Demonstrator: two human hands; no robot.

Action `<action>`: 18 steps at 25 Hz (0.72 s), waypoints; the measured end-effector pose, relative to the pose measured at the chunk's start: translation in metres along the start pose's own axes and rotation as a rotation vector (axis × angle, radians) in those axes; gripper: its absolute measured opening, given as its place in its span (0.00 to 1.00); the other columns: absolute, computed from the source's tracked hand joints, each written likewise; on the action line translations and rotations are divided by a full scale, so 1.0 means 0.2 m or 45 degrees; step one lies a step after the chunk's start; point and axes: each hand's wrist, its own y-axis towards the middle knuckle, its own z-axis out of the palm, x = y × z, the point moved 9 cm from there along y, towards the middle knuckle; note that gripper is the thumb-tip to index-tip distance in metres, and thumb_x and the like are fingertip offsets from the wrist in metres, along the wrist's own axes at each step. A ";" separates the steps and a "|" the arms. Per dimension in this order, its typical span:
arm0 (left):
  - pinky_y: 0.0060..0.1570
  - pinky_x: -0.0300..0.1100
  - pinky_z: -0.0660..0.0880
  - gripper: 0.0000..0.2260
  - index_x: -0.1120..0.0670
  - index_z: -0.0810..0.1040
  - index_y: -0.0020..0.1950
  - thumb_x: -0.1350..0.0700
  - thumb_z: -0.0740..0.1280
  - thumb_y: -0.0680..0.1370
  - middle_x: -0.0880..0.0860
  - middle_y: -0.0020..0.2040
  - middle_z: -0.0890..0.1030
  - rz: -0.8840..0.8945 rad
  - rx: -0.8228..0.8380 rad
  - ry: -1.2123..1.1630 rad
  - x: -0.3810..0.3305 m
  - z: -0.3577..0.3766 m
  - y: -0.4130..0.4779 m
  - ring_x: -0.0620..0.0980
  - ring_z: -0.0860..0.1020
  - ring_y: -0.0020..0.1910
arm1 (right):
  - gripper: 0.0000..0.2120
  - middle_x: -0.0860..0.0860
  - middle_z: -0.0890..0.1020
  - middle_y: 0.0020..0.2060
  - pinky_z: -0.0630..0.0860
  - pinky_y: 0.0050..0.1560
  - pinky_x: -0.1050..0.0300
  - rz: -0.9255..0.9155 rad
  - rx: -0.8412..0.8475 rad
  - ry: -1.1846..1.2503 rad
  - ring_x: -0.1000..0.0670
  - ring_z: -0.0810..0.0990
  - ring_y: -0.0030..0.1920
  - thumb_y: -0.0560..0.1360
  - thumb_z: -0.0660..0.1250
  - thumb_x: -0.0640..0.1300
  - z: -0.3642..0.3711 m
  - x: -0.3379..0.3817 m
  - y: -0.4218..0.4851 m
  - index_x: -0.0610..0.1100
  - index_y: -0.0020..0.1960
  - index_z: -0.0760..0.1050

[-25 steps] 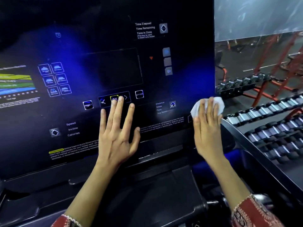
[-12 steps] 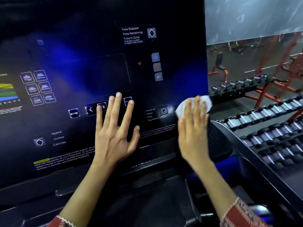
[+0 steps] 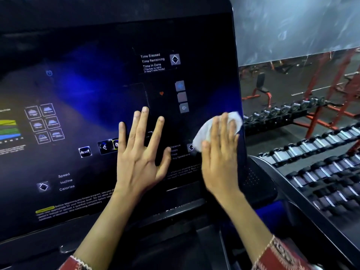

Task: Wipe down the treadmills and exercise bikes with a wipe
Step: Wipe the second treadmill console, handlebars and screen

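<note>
A large dark treadmill console panel [image 3: 97, 90] with printed buttons and labels fills the left and middle of the view. My left hand [image 3: 140, 152] lies flat on the panel with fingers spread, near the arrow buttons. My right hand [image 3: 220, 156] presses a crumpled white wipe [image 3: 206, 131] against the panel's lower right part, close to its right edge. The wipe shows above and left of my fingers; the rest of it is hidden under my palm.
A black tray ledge [image 3: 175, 240] runs below the panel. To the right, the treadmill's curved handrail [image 3: 292, 191] slopes down. Beyond it stand racks of dumbbells [image 3: 321, 152] on red frames, and a bench [image 3: 259, 88] farther back.
My right hand has slid the wipe left from the panel's right edge onto its face, then slightly up. My left hand has kept flat on the panel. The camera has shifted.
</note>
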 end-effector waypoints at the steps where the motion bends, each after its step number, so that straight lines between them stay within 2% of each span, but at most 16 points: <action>1: 0.72 0.59 0.52 0.26 0.59 0.69 0.72 0.49 0.60 0.77 0.65 0.73 0.62 0.008 -0.001 0.004 0.00 0.00 0.01 0.61 0.61 0.73 | 0.25 0.48 0.47 0.77 0.40 0.76 0.50 -0.116 0.025 0.005 0.47 0.43 0.78 0.83 0.48 0.47 0.03 0.08 -0.04 0.44 0.78 0.46; 3: 0.72 0.59 0.51 0.26 0.59 0.69 0.72 0.48 0.60 0.76 0.65 0.73 0.62 0.019 -0.001 0.005 -0.01 0.01 0.04 0.61 0.61 0.73 | 0.25 0.48 0.50 0.77 0.42 0.76 0.50 -0.401 0.094 -0.032 0.46 0.45 0.78 0.82 0.50 0.46 0.06 0.22 0.02 0.44 0.77 0.50; 5: 0.72 0.58 0.51 0.26 0.59 0.69 0.72 0.48 0.60 0.76 0.65 0.73 0.62 0.017 -0.007 -0.011 -0.03 0.02 0.09 0.61 0.60 0.73 | 0.24 0.47 0.53 0.77 0.43 0.76 0.48 -0.548 0.076 -0.139 0.46 0.48 0.77 0.82 0.50 0.48 0.03 0.27 0.23 0.45 0.77 0.53; 6: 0.72 0.58 0.51 0.26 0.59 0.68 0.72 0.48 0.60 0.76 0.65 0.73 0.62 0.014 -0.010 -0.019 -0.04 0.02 0.11 0.61 0.60 0.73 | 0.25 0.46 0.54 0.77 0.43 0.76 0.47 -0.503 0.030 -0.178 0.46 0.49 0.77 0.82 0.49 0.50 -0.01 0.24 0.34 0.45 0.77 0.53; 8: 0.72 0.58 0.53 0.26 0.59 0.68 0.72 0.49 0.60 0.76 0.65 0.73 0.62 0.017 -0.016 -0.026 -0.06 0.03 0.16 0.61 0.61 0.73 | 0.26 0.45 0.52 0.78 0.43 0.75 0.45 -0.240 -0.077 -0.203 0.46 0.47 0.78 0.82 0.47 0.52 -0.09 0.08 0.45 0.44 0.78 0.51; 11: 0.72 0.59 0.53 0.26 0.59 0.68 0.72 0.49 0.61 0.77 0.65 0.73 0.62 0.033 -0.024 -0.035 -0.09 0.05 0.20 0.61 0.60 0.74 | 0.27 0.42 0.48 0.77 0.45 0.76 0.42 0.044 -0.104 -0.198 0.44 0.43 0.77 0.83 0.45 0.51 -0.09 -0.05 0.26 0.40 0.78 0.45; 13: 0.72 0.59 0.53 0.26 0.59 0.68 0.72 0.49 0.60 0.77 0.64 0.74 0.62 0.052 -0.028 -0.021 -0.10 0.06 0.22 0.60 0.59 0.74 | 0.27 0.42 0.46 0.77 0.43 0.76 0.44 -0.034 -0.039 -0.131 0.44 0.42 0.77 0.83 0.46 0.50 -0.05 0.01 0.18 0.39 0.78 0.45; 16: 0.72 0.59 0.51 0.27 0.59 0.68 0.73 0.48 0.60 0.77 0.64 0.74 0.61 0.062 -0.029 0.011 -0.13 0.07 0.25 0.60 0.59 0.74 | 0.28 0.43 0.50 0.78 0.44 0.77 0.46 -0.311 -0.005 -0.169 0.45 0.45 0.78 0.82 0.48 0.53 -0.06 0.12 0.37 0.41 0.78 0.50; 18: 0.72 0.60 0.50 0.27 0.59 0.67 0.73 0.47 0.60 0.77 0.64 0.74 0.61 0.040 -0.038 0.025 -0.13 0.07 0.26 0.60 0.59 0.74 | 0.32 0.44 0.51 0.78 0.46 0.76 0.46 -0.285 -0.042 -0.227 0.45 0.47 0.78 0.81 0.48 0.58 -0.11 0.10 0.52 0.41 0.78 0.50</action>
